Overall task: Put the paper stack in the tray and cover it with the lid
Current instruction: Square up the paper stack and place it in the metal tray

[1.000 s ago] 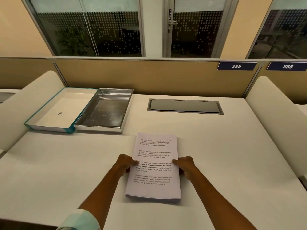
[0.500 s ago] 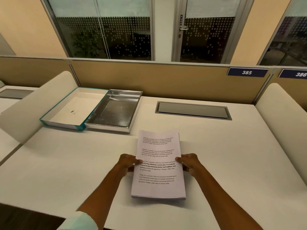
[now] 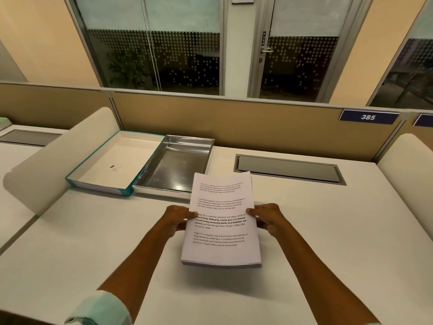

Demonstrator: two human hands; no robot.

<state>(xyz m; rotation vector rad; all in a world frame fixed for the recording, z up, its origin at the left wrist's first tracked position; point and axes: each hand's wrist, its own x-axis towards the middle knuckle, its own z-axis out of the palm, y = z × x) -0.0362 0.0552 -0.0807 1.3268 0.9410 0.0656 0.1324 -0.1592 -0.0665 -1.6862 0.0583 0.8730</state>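
paper stack [image 3: 222, 221] gripped on both long edges, printed side up: left hand [image 3: 178, 218] clamped on the left edge, thumb on top; right hand [image 3: 267, 218] clamped on the right edge, thumb likewise on the top sheet. lifted clear of the white desk [image 3: 328, 242], shadow cast beneath the near end, far corner overlapping the near rim of the metal tray [image 3: 178, 164] in view. tray open and shiny, set at the back left of the desk, touching a teal-edged box lid [image 3: 112, 165] lying inside-up just to its left. grey cable hatch [image 3: 289, 169] set flush in the desk to the right of the tray. blue plate numbered 385 [image 3: 368, 117] on the tan partition behind. pale rolled sleeve [image 3: 103, 308] at the left forearm.
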